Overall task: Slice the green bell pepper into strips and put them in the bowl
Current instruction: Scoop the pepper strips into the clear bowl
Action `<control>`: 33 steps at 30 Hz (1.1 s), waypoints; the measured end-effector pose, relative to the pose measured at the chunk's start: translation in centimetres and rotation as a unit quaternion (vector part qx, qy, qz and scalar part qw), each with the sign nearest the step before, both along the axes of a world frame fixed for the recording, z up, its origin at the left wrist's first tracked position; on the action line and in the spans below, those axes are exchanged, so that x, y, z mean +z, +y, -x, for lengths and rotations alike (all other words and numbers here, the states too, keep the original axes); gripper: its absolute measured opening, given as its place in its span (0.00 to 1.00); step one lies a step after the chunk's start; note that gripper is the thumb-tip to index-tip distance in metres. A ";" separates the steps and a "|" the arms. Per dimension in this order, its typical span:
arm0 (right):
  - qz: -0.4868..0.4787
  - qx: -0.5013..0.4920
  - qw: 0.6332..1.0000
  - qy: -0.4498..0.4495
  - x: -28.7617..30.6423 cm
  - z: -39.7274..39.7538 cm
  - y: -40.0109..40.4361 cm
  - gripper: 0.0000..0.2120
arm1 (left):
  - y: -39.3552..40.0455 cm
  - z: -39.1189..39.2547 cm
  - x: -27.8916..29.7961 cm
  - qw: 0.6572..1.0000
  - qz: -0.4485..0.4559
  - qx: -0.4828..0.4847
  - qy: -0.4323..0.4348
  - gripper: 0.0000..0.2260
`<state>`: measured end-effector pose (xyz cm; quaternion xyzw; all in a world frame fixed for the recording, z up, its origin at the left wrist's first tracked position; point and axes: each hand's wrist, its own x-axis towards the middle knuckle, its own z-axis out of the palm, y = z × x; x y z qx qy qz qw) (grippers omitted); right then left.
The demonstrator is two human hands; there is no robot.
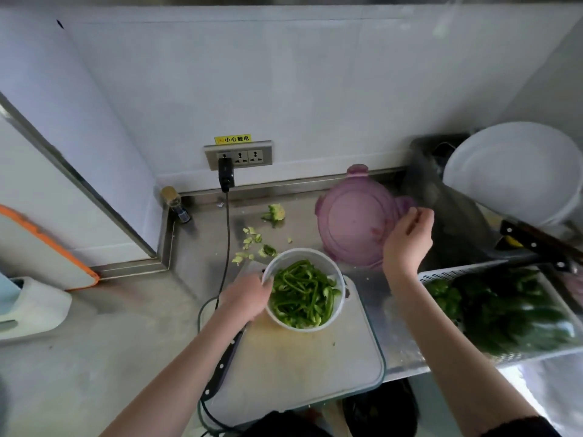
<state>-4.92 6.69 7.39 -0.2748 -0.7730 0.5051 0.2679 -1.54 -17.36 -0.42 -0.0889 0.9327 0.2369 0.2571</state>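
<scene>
A clear plastic bowl (pixel 336 272) stands on the far end of the white cutting board (pixel 299 367) and holds several green bell pepper strips (pixel 303 294). My left hand (pixel 249 296) grips the bowl's left rim. My right hand (pixel 407 241) holds the right edge of a tilted purple lid (pixel 353 228) beyond the bowl. A black-handled knife (pixel 222 364) lies along the board's left edge, partly under my left forearm.
Pepper core and scraps (pixel 258 238) lie on the steel counter behind the bowl. A black cable (pixel 225 247) runs from the wall socket (pixel 238 156) across the counter. A white basket of greens (pixel 504 307) sits right, a second knife (pixel 536 244) above it.
</scene>
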 end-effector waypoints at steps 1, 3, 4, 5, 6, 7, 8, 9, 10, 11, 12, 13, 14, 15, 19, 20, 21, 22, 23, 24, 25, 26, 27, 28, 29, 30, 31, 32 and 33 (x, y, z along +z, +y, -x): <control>0.041 -0.007 0.999 -0.004 0.3 -0.2 -0.2 0.10 | -0.2 0.2 0.3 0.996 0.046 0.002 0.075 0.26; 0.071 -0.016 0.997 -0.027 0.2 -0.5 -0.2 0.12 | 0.0 0.5 1.4 0.984 -0.024 0.040 0.174 0.30; 0.074 -0.017 0.996 -0.039 -0.1 -0.5 -0.2 0.13 | 0.5 0.7 2.4 0.977 -0.100 0.062 0.178 0.28; 0.079 -0.016 0.995 -0.052 -0.5 -0.5 -0.3 0.13 | 0.9 1.0 3.5 0.965 -0.194 0.086 0.155 0.25; 0.083 -0.006 0.994 -0.070 -1.1 -0.5 -0.4 0.13 | 1.4 1.3 4.5 0.943 -0.290 0.119 0.112 0.22; 0.084 0.004 0.992 -0.095 -1.7 -0.6 -0.7 0.14 | 1.9 1.5 5.3 0.911 -0.375 0.157 0.065 0.22; 0.083 0.021 0.988 -0.125 -2.4 -0.9 -1.1 0.15 | 2.2 1.7 5.4 0.880 -0.434 0.193 0.027 0.22; 0.085 0.038 0.984 -0.153 -3.2 -1.3 -1.5 0.16 | 2.6 1.7 5.3 0.860 -0.458 0.227 0.019 0.20; 0.093 0.052 0.978 -0.177 -3.9 -1.8 -1.9 0.16 | 2.9 1.6 4.6 0.853 -0.447 0.266 0.036 0.17; 0.104 0.061 0.973 -0.198 -4.6 -2.4 -2.3 0.15 | 3.0 1.4 3.9 0.859 -0.409 0.300 0.067 0.14; 0.111 0.067 0.968 -0.213 -5.2 -3.1 -2.7 0.16 | 3.0 1.2 3.0 0.873 -0.354 0.321 0.100 0.13; 0.115 0.071 0.965 -0.226 -5.8 -3.7 -3.1 0.16 | 2.9 1.0 2.1 0.881 -0.308 0.336 0.128 0.15; 0.109 0.071 0.964 -0.232 -6.4 -4.3 -3.3 0.16 | 2.8 0.8 1.5 0.882 -0.282 0.349 0.141 0.16; 0.090 0.068 0.964 -0.239 -6.7 -4.9 -3.6 0.16 | 2.5 0.6 1.1 0.879 -0.275 0.361 0.147 0.17; -0.080 0.100 0.948 -0.292 -8.4 -6.0 -4.3 0.16 | 1.8 -0.4 0.1 0.927 -0.232 0.253 0.148 0.23; -0.101 0.107 0.942 -0.302 -8.7 -6.1 -4.6 0.16 | 1.6 -0.6 -0.2 0.947 -0.204 0.207 0.137 0.25; -0.112 0.112 0.936 -0.314 -9.0 -6.2 -4.8 0.16 | 1.5 -0.7 -0.5 0.962 -0.172 0.174 0.125 0.25; -0.119 0.113 0.931 -0.325 -9.3 -6.1 -5.0 0.16 | 1.3 -0.6 -0.8 0.972 -0.137 0.152 0.115 0.25; -0.123 0.113 0.929 -0.331 -9.5 -6.0 -5.1 0.17 | 1.2 -0.5 -1.2 0.979 -0.110 0.133 0.110 0.24; -0.123 0.116 0.928 -0.331 -9.6 -6.0 -5.1 0.17 | 1.1 -0.5 -1.5 0.983 -0.091 0.115 0.112 0.22; -0.123 0.120 0.930 -0.326 -9.7 -5.8 -5.1 0.16 | 0.9 -0.4 -2.0 0.984 -0.081 0.100 0.122 0.21; -0.124 0.124 0.931 -0.321 -9.7 -5.7 -5.2 0.16 | 0.7 -0.4 -2.3 0.985 -0.077 0.091 0.128 0.20; -0.130 0.128 0.931 -0.318 -9.7 -5.5 -5.1 0.15 | 0.6 -0.3 -2.7 0.984 -0.078 0.088 0.130 0.20; -0.137 0.129 0.930 -0.315 -9.7 -5.3 -5.1 0.14 | 0.5 -0.2 -3.0 0.985 -0.083 0.091 0.124 0.20; -0.143 0.128 0.931 -0.311 -9.7 -5.0 -5.0 0.13 | 0.6 -0.1 -3.2 0.985 -0.088 0.093 0.120 0.20; -0.147 0.127 0.932 -0.306 -9.7 -4.7 -5.0 0.11 | 0.7 0.0 -3.2 0.985 -0.087 0.090 0.118 0.20; -0.152 0.127 0.933 -0.301 -9.8 -4.4 -5.0 0.10 | 0.9 0.2 -3.2 0.986 -0.081 0.080 0.124 0.20; -0.163 0.128 0.930 -0.303 -9.9 -4.2 -5.0 0.10 | 1.2 0.3 -3.1 0.987 -0.068 0.061 0.129 0.20; -0.178 0.131 0.924 -0.312 -10.1 -4.0 -5.0 0.10 | 1.4 0.4 -3.1 0.989 -0.052 0.035 0.133 0.20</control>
